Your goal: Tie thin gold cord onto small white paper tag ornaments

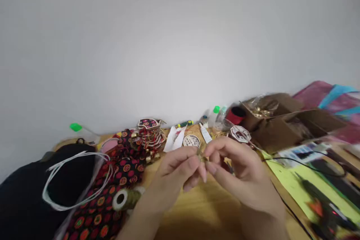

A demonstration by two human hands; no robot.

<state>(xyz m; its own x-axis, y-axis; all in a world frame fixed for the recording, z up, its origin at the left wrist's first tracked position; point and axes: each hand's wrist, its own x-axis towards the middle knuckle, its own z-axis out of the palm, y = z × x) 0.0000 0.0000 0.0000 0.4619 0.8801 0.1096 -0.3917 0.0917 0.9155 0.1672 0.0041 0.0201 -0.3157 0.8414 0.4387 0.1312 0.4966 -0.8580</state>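
Observation:
Both hands meet over the wooden table, fingertips pinched on a small olive-gold piece of cord (200, 153), which is blurred and mostly covered by the fingers. My left hand (171, 174) is closed on it from the left with thumb and forefinger. From the right, my right hand (243, 174) grips the same cord between thumb and fingertips. A spool of olive-gold thread (128, 198) lies beside my left wrist. Just beyond the fingers sits a round white disc (191, 141) with dark printed marks.
At left are patterned dark fabric (98, 210), a white cord coil (60, 202) and a pile of red-trimmed ornaments (150, 135). To the right stand a brown divided box (270, 133) and a glue gun (320, 198) on yellow-green paper (284, 172), with a black cable (292, 210).

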